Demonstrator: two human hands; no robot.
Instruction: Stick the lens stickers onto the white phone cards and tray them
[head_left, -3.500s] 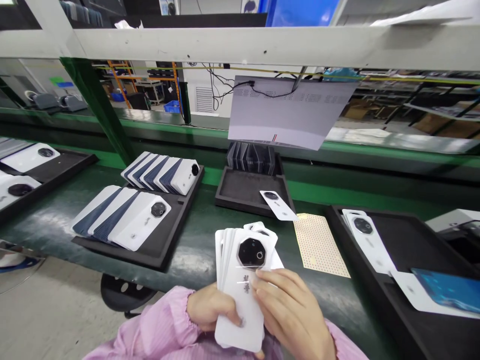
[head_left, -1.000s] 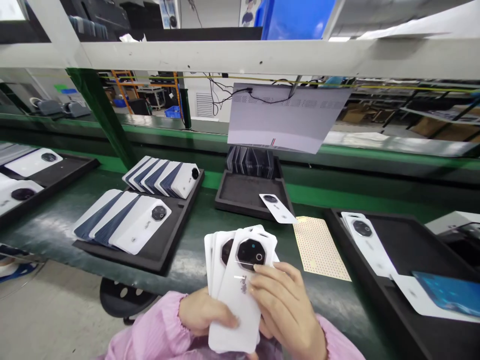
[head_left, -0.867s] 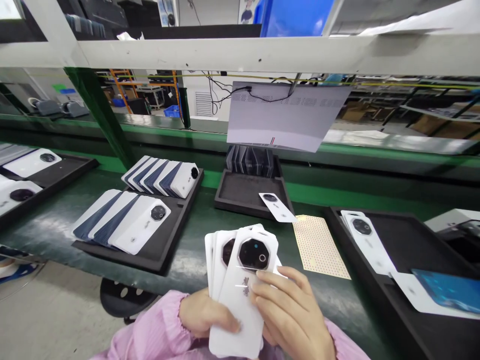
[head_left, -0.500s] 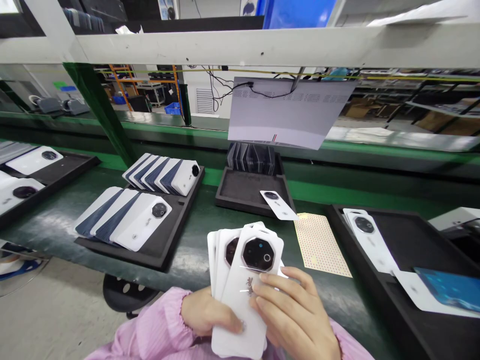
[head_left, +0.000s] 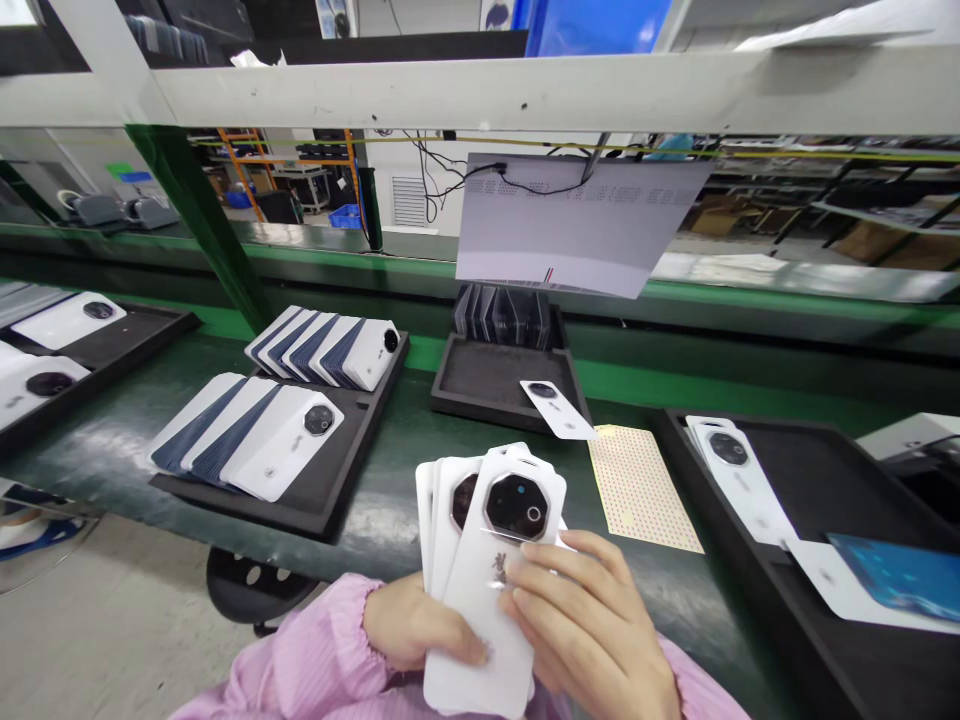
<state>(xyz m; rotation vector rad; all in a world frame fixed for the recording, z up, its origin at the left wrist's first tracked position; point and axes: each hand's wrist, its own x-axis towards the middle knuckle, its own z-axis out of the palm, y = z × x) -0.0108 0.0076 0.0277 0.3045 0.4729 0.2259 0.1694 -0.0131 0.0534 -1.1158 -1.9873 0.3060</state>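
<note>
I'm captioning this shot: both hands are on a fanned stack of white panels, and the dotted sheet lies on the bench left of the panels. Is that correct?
Only the side is wrong: in the head view, the dotted sheet lies on the bench to the right of the white panels. The rest stands.

Just 1 view here, head-worn, facing forward and down: hands [head_left: 416,622] close at bottom centre, worktop [head_left: 399,450] spreading beyond, orange rack [head_left: 353,175] far behind!
</note>
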